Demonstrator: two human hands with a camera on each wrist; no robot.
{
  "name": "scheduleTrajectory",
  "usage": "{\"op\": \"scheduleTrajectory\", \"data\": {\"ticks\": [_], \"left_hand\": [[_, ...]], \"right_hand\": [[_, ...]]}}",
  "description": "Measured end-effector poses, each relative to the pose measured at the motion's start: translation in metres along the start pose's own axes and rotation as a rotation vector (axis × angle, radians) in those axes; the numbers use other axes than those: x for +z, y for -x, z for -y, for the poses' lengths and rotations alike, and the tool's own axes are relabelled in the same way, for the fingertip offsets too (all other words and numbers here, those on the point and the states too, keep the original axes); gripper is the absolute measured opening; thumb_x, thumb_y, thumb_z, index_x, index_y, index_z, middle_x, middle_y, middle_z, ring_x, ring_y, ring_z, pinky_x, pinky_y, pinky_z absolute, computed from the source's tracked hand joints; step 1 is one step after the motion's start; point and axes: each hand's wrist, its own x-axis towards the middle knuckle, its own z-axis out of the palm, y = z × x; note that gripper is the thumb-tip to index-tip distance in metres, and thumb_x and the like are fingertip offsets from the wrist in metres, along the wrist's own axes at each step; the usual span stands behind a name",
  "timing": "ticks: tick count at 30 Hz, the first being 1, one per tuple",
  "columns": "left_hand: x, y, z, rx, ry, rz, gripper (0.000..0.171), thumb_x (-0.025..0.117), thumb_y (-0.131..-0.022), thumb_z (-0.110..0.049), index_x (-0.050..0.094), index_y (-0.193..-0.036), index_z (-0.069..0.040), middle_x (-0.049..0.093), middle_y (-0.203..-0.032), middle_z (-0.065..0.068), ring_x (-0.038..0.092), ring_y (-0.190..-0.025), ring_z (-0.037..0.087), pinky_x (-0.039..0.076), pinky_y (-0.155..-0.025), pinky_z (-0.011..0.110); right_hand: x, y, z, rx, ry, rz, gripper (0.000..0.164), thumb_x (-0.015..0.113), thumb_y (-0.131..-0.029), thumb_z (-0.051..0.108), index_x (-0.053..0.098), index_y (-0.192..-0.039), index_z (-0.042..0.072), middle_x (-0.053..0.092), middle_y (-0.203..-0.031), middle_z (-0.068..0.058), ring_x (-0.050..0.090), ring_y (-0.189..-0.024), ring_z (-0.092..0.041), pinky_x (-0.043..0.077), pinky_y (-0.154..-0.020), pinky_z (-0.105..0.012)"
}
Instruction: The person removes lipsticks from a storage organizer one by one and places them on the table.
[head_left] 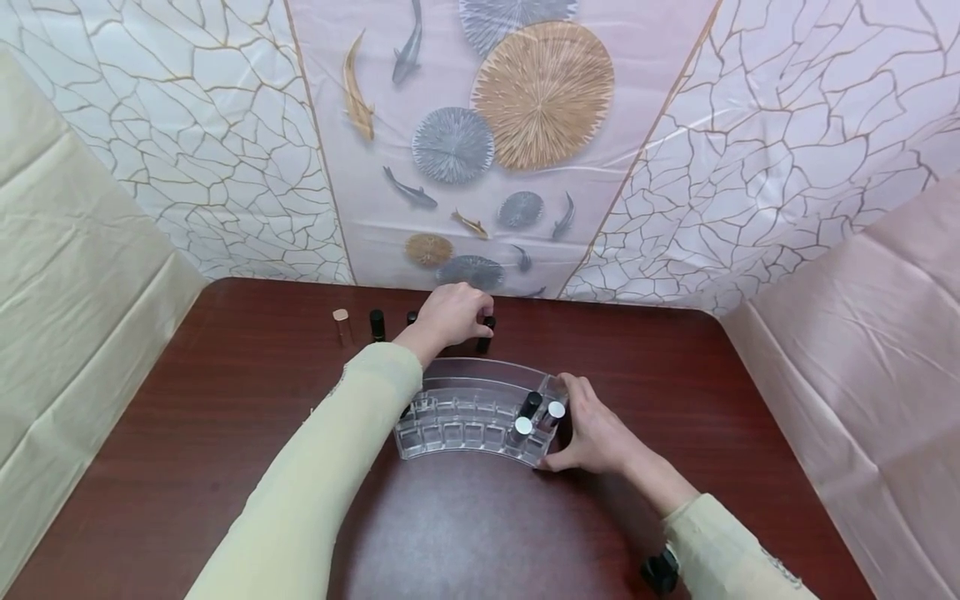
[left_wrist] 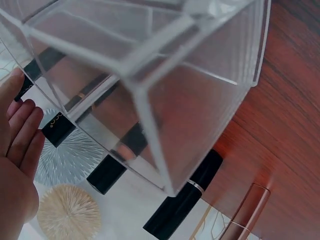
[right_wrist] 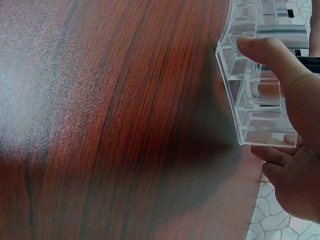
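A curved clear acrylic lipstick organizer (head_left: 465, 385) with stepped rows of small compartments stands on the table. My right hand (head_left: 598, 429) holds its right end, thumb at the front corner and fingers behind. Near that end, two silver-topped lipstick tubes (head_left: 523, 428) and one black-capped tube (head_left: 530, 406) stand in compartments. Beyond the organizer, my left hand (head_left: 455, 315) pinches a black lipstick tube (head_left: 486, 335) between thumb and fingers. The left wrist view shows the thumb by this tube (left_wrist: 46, 65), seen partly through the clear wall. My left forearm hides the organizer's left end.
Behind the organizer, a rose-gold tube (head_left: 342, 327), a black tube (head_left: 377, 326) and another black tube (head_left: 412, 317), partly hidden by the left wrist, stand in a row. A patterned cloth (head_left: 247, 167) hangs beyond the dark red wooden table (head_left: 187, 417).
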Motion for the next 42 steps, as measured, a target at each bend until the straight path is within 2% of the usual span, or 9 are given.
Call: {"op": "scheduleTrajectory", "data": {"ticks": [9,14,18,23,32,37,42], "left_hand": [[-0.008,0.004,0.004,0.015,0.016,-0.006,0.035,0.085,-0.092,-0.043,0.08,-0.12,-0.022,0.078,-0.117,-0.004,0.072,-0.103,0.02,0.059,-0.088,0.04],[-0.024,0.012,0.006,0.026,0.037,-0.013,0.043,0.084,-0.093,-0.043,0.078,-0.129,-0.02,0.077,-0.125,-0.003,0.073,-0.108,0.02,0.059,-0.09,0.04],[-0.038,0.023,0.01,0.038,0.046,-0.043,0.044,0.085,-0.092,-0.044,0.078,-0.129,-0.02,0.078,-0.125,-0.005,0.074,-0.109,0.02,0.059,-0.09,0.041],[-0.052,0.042,0.016,0.041,0.058,-0.068,0.046,0.086,-0.089,-0.047,0.079,-0.126,-0.02,0.079,-0.122,-0.006,0.074,-0.111,0.022,0.058,-0.091,0.044],[-0.072,0.084,0.027,0.061,0.117,-0.057,0.056,0.089,-0.083,-0.051,0.078,-0.127,-0.017,0.079,-0.12,-0.003,0.073,-0.11,0.024,0.057,-0.092,0.048],[-0.076,0.105,0.032,0.064,0.125,-0.038,0.061,0.091,-0.079,-0.051,0.078,-0.127,-0.017,0.079,-0.119,-0.003,0.073,-0.109,0.025,0.057,-0.093,0.049],[-0.075,0.125,0.036,0.061,0.13,-0.005,0.069,0.093,-0.077,-0.051,0.074,-0.132,-0.013,0.077,-0.124,0.0,0.072,-0.113,0.024,0.056,-0.096,0.049]], "right_hand": [[0.001,-0.002,-0.001,-0.005,0.005,0.001,0.125,0.103,-0.058,0.04,0.034,-0.15,-0.01,0.05,-0.134,-0.027,0.065,-0.108,-0.038,0.057,-0.097,-0.054],[0.001,-0.004,0.0,-0.01,0.005,-0.001,0.125,0.103,-0.057,0.041,0.035,-0.15,-0.009,0.051,-0.133,-0.028,0.065,-0.108,-0.038,0.057,-0.097,-0.055],[0.001,-0.004,-0.001,-0.015,0.007,0.0,0.125,0.103,-0.057,0.041,0.035,-0.149,-0.009,0.051,-0.133,-0.027,0.065,-0.107,-0.037,0.057,-0.096,-0.054],[0.002,-0.004,-0.001,-0.021,0.004,0.004,0.125,0.103,-0.058,0.042,0.035,-0.149,-0.009,0.05,-0.133,-0.028,0.065,-0.106,-0.036,0.057,-0.095,-0.054],[0.001,-0.002,-0.001,-0.016,0.0,-0.005,0.124,0.104,-0.057,0.041,0.036,-0.148,-0.009,0.051,-0.134,-0.028,0.065,-0.11,-0.038,0.057,-0.097,-0.054],[0.003,-0.002,-0.002,-0.024,-0.011,-0.014,0.124,0.103,-0.056,0.041,0.036,-0.148,-0.009,0.051,-0.133,-0.028,0.065,-0.109,-0.039,0.057,-0.095,-0.056],[0.008,-0.002,-0.008,-0.066,-0.017,-0.059,0.122,0.101,-0.058,0.044,0.037,-0.147,-0.008,0.051,-0.13,-0.027,0.065,-0.103,-0.04,0.058,-0.09,-0.058]]}}
